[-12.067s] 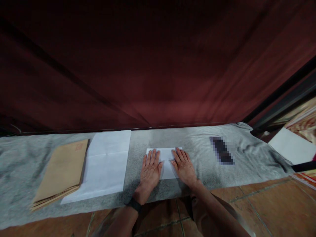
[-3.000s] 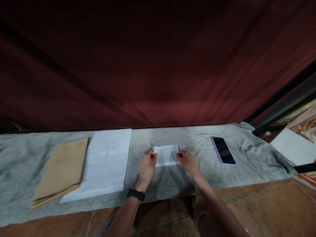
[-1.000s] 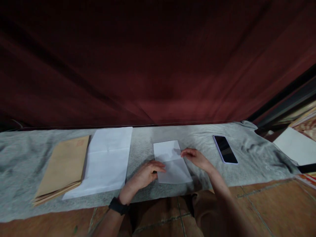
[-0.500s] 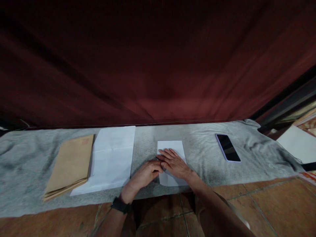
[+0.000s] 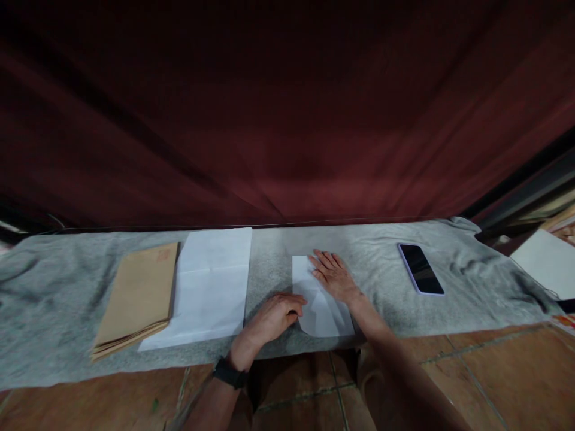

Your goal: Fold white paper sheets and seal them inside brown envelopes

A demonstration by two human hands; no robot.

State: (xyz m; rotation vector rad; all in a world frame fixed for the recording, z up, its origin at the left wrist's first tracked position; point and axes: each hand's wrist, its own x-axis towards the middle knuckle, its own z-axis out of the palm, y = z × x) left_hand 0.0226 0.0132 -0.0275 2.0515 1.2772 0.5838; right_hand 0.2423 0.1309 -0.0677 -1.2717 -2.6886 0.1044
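A folded white sheet of paper point(image 5: 323, 314) lies lengthwise on the grey cloth point(image 5: 54, 287) in front of me. My right hand point(image 5: 335, 276) lies flat on the sheet's far end, fingers spread and pointing away from me. My left hand point(image 5: 274, 316) rests curled at the sheet's near left edge, fingertips on the paper. A black watch sits on my left wrist.
A stack of white sheets point(image 5: 206, 287) lies to the left, and beside it a pile of brown envelopes point(image 5: 139, 296). A dark phone point(image 5: 421, 276) lies face up to the right. A dark red curtain point(image 5: 287, 120) hangs behind. Tiled floor point(image 5: 494, 383) lies below.
My right hand has slid from the middle of the folded sheet up to its far end. My left hand stays at the near left edge. The view has shifted slightly left.
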